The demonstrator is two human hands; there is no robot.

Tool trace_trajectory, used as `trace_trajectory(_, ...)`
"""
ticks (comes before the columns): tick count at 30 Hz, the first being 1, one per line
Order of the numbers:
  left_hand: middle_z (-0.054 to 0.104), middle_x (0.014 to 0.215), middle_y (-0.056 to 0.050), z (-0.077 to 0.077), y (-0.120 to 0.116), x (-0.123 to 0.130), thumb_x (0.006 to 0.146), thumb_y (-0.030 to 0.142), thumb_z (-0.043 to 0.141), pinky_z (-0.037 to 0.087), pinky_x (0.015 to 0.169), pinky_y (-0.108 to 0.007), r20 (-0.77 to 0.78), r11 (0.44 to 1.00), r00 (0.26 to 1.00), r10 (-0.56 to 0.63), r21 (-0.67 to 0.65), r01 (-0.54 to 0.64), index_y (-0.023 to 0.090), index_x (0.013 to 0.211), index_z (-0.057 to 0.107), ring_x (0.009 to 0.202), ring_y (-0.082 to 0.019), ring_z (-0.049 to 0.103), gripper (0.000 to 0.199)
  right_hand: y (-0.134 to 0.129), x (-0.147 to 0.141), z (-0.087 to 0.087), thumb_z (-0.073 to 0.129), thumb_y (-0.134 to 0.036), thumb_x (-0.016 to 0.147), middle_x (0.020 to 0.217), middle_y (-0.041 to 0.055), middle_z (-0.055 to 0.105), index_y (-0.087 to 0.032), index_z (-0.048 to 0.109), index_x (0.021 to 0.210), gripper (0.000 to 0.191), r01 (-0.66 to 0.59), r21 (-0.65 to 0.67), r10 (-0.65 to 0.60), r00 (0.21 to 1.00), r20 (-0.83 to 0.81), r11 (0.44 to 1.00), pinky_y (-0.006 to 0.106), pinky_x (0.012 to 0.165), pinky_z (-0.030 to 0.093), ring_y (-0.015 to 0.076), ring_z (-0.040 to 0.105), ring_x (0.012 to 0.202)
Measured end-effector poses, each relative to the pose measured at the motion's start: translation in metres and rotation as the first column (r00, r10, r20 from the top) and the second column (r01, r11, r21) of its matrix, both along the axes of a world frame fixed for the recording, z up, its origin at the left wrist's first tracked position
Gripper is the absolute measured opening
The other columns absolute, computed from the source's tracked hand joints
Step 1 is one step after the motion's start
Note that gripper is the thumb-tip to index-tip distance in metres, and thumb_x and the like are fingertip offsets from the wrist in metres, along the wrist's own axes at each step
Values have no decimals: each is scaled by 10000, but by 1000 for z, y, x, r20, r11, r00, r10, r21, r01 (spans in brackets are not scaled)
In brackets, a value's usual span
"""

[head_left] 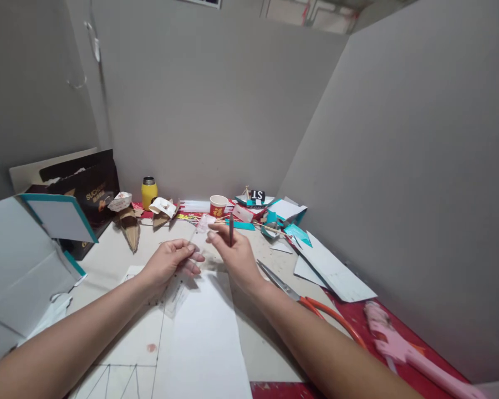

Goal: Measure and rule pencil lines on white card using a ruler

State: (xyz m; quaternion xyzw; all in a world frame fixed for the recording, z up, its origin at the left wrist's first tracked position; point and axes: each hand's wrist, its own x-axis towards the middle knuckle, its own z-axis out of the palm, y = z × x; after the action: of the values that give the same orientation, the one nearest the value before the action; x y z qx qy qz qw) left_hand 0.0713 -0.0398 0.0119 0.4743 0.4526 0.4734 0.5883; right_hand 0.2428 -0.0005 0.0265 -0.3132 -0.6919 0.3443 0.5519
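Observation:
A clear plastic piece [200, 237] is pinched between the thumb and fingers of my left hand [175, 259], and the fingers below show through it. My right hand [235, 252] is at the right of this piece, with a dark pen [232, 229] upright between its fingers. Its thumb and index finger are close to the plastic's right edge; whether they touch it I cannot tell. Beneath the hands lies a white sheet [210, 338]. It overlaps a board with drawn lines and triangles [127, 354].
Orange-handled scissors [293, 291] lie beside my right forearm. A pink glue gun [403, 352] rests at the far right. Along the back stand a yellow bottle [148, 194] and a red paper cup [218, 205], with cardboard scraps around. Folded white card [20, 266] fills the left side.

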Motion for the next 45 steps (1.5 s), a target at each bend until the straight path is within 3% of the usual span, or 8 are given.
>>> trace_trajectory(2,648,883,-12,-1,-2,4,931,384,578,533,600,-278,-36,1000,999,12,29,-11,149,1010,615,666,-113,609,251,-5,-6,-4,697,-363,765,668,-23,617,-191,614,968,279,-36,-123,32,999,-32,992,254,527,470,142,579,589)
trace_trajectory(6,639,817,5,-1,-9,12,936,410,564,517,565,-261,-92,996,995,27,92,-19,148,964,615,611,-99,590,269,-13,-13,-10,738,-320,701,731,-55,579,-222,494,922,344,-22,-267,-20,988,-154,963,222,562,450,112,551,632)
trace_trajectory(13,633,749,25,3,-21,25,944,423,548,484,507,-233,-161,980,986,41,199,-8,148,919,605,524,-78,552,281,-5,-11,-3,790,-381,612,538,-43,568,-178,547,670,323,-146,-437,31,965,-260,888,205,392,264,57,359,406)
trace_trajectory(22,564,605,69,5,-31,32,944,415,553,378,401,-185,-249,977,969,-6,203,58,153,827,584,413,-49,455,289,41,23,18,665,-459,733,504,-70,509,-203,478,669,323,14,-530,-271,871,-410,848,181,336,133,32,253,346)
trace_trajectory(26,536,600,76,2,-27,28,954,436,528,354,378,-178,-260,980,964,64,200,-11,150,837,586,398,-41,420,315,20,11,15,607,-585,755,527,-48,533,-187,553,722,403,-104,-564,-166,898,-408,819,174,329,133,41,291,351)
trace_trajectory(31,485,562,90,-1,-23,24,944,439,545,345,378,-179,-268,979,958,103,200,-49,153,766,574,389,-38,384,339,-13,-13,2,778,-509,622,409,-69,446,-140,644,684,397,-269,-550,70,932,-355,791,195,341,185,52,302,351)
trace_trajectory(39,476,562,89,0,-22,25,952,475,512,346,388,-189,-221,977,970,104,205,-58,157,763,570,390,-42,367,375,-1,-4,7,715,-532,681,465,-58,509,-148,614,696,397,-221,-512,35,937,-347,830,208,344,156,38,270,347)
trace_trajectory(45,547,682,58,5,-20,25,923,346,599,385,429,-185,-185,982,980,73,183,-39,146,855,603,472,-49,437,212,-2,-5,3,709,-535,692,491,-38,540,-148,624,685,396,-208,-495,52,949,-310,844,206,351,194,49,322,361)
